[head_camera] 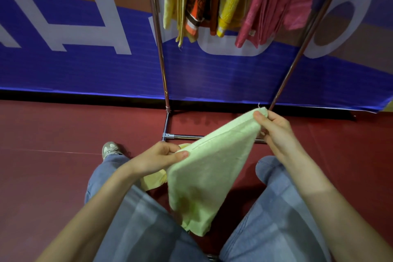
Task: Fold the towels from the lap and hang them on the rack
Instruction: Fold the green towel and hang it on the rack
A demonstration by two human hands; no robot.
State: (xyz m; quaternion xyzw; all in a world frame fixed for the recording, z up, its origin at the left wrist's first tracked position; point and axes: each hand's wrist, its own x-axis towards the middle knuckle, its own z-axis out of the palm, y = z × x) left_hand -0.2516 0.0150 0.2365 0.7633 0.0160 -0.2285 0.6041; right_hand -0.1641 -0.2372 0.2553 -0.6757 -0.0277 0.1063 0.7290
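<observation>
A pale green towel point(208, 168) hangs folded between my knees, its top edge stretched between both hands. My left hand point(158, 158) pinches the lower left corner of that edge. My right hand point(274, 130) pinches the higher right corner, thumb on top. A pale yellow towel point(154, 179) lies on my left thigh, partly hidden under my left hand and the green towel. The metal rack point(162, 70) stands in front of me, with yellow, orange-brown and pink towels point(265, 4) hanging from its top.
A blue and white banner point(85, 66) covers the wall behind the rack. The rack's base bar point(182, 136) lies on the red floor just beyond my knees. My left shoe point(109, 149) rests on the floor beside it.
</observation>
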